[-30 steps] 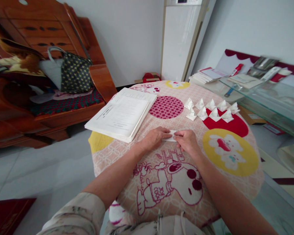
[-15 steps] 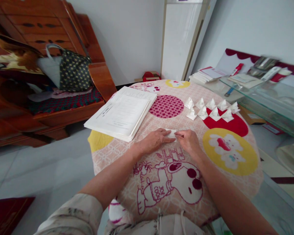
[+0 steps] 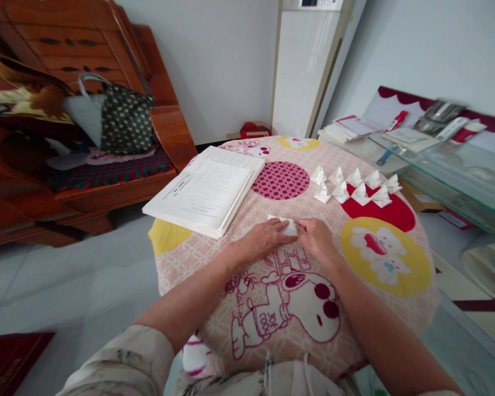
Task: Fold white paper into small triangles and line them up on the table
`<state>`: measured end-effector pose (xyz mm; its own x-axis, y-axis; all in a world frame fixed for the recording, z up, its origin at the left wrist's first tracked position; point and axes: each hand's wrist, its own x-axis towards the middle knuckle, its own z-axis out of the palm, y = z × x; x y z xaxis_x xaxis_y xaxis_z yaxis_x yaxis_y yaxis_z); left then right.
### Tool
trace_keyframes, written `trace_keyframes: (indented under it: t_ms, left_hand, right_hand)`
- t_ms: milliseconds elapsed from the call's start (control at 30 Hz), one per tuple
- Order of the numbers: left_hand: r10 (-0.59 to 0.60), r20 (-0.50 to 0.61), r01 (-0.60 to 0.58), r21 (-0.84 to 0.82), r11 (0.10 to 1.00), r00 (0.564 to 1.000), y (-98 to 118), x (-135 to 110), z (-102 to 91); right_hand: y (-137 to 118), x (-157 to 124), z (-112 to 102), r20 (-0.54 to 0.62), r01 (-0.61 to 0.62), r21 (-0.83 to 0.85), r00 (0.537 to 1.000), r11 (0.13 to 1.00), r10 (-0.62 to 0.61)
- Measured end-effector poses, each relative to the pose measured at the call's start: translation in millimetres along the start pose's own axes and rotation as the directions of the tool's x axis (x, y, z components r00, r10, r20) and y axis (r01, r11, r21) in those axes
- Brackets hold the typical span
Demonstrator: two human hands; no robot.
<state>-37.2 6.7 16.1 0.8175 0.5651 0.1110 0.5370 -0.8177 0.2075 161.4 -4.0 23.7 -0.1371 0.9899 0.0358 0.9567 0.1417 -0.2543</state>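
Observation:
A small folded piece of white paper (image 3: 289, 226) lies on the round cloth-covered table in front of me. My left hand (image 3: 260, 240) rests on it, fingers stretched out across its left and lower part. At its right edge my right hand (image 3: 315, 237) is closed, thumb and index finger pinching the paper. The fingers hide part of the folds. Farther right, several folded paper shapes (image 3: 359, 192) with pointed tips stand in two rows. To the left is a stack of printed sheets (image 3: 206, 190).
The patterned tablecloth (image 3: 247, 278) covers the table. Along the right side stands a glass shelf (image 3: 449, 170) with a metal bowl (image 3: 445, 113) and papers. A wooden bench (image 3: 169, 129) with a dark patterned bag (image 3: 127, 118) is at the left.
Both hands stay at the paper with only slight finger shifts; a little more of its upper left edge shows. The view has moved very slightly.

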Motion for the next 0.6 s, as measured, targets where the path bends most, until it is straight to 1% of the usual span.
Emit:
trace_keyframes:
  t_ms: [167, 267, 367, 433, 467, 533, 600]
  left_hand:
    - [0.033, -0.051, -0.043, -0.207, 0.977, 0.998, -13, -4, -5.4]
    - [0.027, -0.068, -0.043, -0.242, 0.969, 0.997, -14, -5, -6.6]
    - [0.017, -0.073, -0.035, -0.246, 0.969, 0.997, -13, -5, -5.7]
    - [0.018, -0.079, -0.038, -0.251, 0.967, 0.997, -12, -4, -6.0]
    - [0.025, -0.084, -0.047, -0.260, 0.964, 0.996, -11, -4, -6.8]
    - [0.049, -0.094, -0.075, -0.296, 0.952, 0.994, -10, -3, -9.5]
    - [0.063, -0.098, -0.094, -0.347, 0.933, 0.993, -11, -3, -12.3]
  right_hand:
    - [5, 1, 5, -0.027, 0.024, 0.030, 0.999, 0.999, -0.023]
    - [7, 1, 5, -0.039, 0.023, 0.095, 0.999, 0.995, -0.019]
    - [3, 0, 2, -0.096, -0.010, 0.240, 0.995, 0.971, 0.034]
    - [-1, 0, 0, -0.124, -0.032, 0.403, 0.988, 0.915, 0.089]
    - [-4, 0, 0, -0.108, -0.045, 0.492, 0.988, 0.870, 0.112]
    - [-8, 1, 2, -0.017, -0.086, 0.626, 0.992, 0.775, 0.124]
    - [-9, 2, 5, 0.079, -0.140, 0.674, 0.990, 0.726, 0.118]
